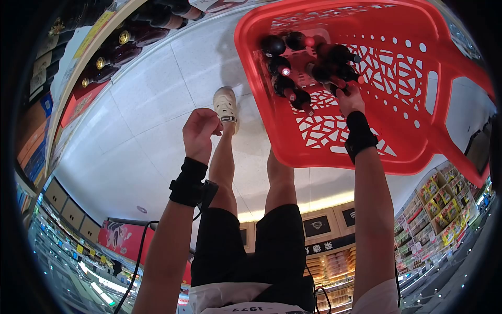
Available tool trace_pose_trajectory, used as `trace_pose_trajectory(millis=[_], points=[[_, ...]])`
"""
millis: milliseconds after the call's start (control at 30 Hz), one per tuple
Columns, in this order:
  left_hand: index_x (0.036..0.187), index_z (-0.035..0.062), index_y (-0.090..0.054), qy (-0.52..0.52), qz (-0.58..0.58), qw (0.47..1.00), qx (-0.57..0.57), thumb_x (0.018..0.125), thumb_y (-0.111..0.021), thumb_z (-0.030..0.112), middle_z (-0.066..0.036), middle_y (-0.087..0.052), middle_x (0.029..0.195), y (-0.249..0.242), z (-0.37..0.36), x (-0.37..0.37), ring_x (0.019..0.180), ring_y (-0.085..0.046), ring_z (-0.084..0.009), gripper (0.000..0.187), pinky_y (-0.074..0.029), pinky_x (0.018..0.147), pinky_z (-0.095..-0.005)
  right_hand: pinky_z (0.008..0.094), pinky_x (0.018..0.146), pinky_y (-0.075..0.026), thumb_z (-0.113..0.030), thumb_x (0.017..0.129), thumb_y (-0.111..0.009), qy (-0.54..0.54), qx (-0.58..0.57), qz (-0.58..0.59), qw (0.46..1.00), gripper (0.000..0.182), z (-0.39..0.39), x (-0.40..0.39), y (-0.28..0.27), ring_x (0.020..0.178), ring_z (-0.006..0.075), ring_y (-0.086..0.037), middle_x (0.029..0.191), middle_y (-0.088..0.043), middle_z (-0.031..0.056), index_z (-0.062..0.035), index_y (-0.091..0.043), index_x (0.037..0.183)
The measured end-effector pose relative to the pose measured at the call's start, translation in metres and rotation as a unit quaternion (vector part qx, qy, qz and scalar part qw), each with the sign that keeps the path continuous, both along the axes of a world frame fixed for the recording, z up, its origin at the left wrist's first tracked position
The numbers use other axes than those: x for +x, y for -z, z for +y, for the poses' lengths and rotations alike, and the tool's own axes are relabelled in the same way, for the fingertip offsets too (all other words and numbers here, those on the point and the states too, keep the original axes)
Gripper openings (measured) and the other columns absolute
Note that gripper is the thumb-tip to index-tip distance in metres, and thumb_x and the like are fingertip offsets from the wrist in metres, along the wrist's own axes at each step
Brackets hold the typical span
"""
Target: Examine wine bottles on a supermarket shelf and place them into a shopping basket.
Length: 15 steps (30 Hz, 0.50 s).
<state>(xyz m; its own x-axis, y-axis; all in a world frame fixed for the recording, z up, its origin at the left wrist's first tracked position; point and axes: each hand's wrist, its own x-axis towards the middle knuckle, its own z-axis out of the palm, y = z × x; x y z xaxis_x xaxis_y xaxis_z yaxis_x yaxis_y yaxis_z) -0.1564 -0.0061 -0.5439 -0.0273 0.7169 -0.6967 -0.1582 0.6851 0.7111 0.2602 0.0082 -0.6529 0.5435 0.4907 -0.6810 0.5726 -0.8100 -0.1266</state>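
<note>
My right hand (351, 100) reaches into a red shopping basket (286, 152), its fingers closed around the neck of a dark wine bottle (334, 89). Several more dark bottles (300, 98) stand or lean at the far end of that basket, some with red-capped necks. My left hand (200, 128) hangs over the floor to the left of the basket, fingers curled in and nothing visible in them. Each wrist wears a black band; the left band (188, 182) carries a small dark device.
At the upper left, a shelf (83, 57) holds bottles lying on their sides (112, 57) and boxes. My foot in a beige clog (225, 107) stands on the pale tiled floor (157, 104). Packaged goods (439, 199) fill racks at the lower right.
</note>
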Motion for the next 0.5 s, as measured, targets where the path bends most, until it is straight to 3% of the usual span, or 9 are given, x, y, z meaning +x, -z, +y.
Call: trace_pose_trajectory(millis=[133, 233, 333, 500], points=[[0.098, 0.0029, -0.06, 0.003, -0.005, 1.0, 0.0, 0.092, -0.061, 0.007, -0.004, -0.063, 0.082, -0.006, 0.007, 0.005, 0.074, -0.061, -0.0128, 0.008, -0.049, 0.065, -0.0272, 0.0443, 0.096, -0.049, -0.041, 0.081, -0.071, -0.058, 0.032, -0.026, 0.997, 0.065, -0.002, -0.007, 0.001, 0.113, 0.036, -0.063, 0.117, -0.067, 0.0188, -0.0078, -0.05, 0.132], [0.099, 0.0037, -0.06, 0.011, 0.001, 1.0, 0.001, 0.092, -0.062, 0.009, -0.004, -0.063, 0.082, -0.006, 0.013, 0.009, 0.074, -0.061, -0.0131, 0.009, -0.049, 0.066, -0.0275, 0.0387, 0.093, -0.051, -0.033, 0.078, -0.075, -0.089, 0.027, -0.053, 0.994, 0.064, 0.01, -0.013, 0.002, 0.107, 0.0297, -0.066, 0.114, -0.069, 0.0133, -0.0065, -0.052, 0.131], [0.099, 0.0045, -0.059, 0.014, 0.002, 1.0, -0.004, 0.093, -0.061, 0.011, -0.005, -0.063, 0.083, -0.006, 0.016, 0.012, 0.075, -0.061, -0.0135, 0.009, -0.049, 0.067, -0.0277, 0.0425, 0.097, -0.049, -0.041, 0.079, -0.075, -0.097, 0.041, -0.056, 0.993, 0.069, 0.014, -0.006, 0.021, 0.114, 0.0343, -0.063, 0.118, -0.067, 0.0152, -0.009, -0.05, 0.135], [0.099, 0.0048, -0.06, 0.022, -0.002, 1.0, -0.011, 0.093, -0.061, 0.01, -0.005, -0.064, 0.084, 0.0, 0.019, 0.017, 0.075, -0.062, -0.0134, 0.008, -0.05, 0.067, -0.0276, 0.0422, 0.098, -0.049, -0.039, 0.078, -0.076, -0.086, 0.014, -0.012, 0.996, 0.062, 0.02, 0.008, 0.057, 0.115, 0.034, -0.062, 0.119, -0.067, 0.015, -0.0114, -0.057, 0.13]])
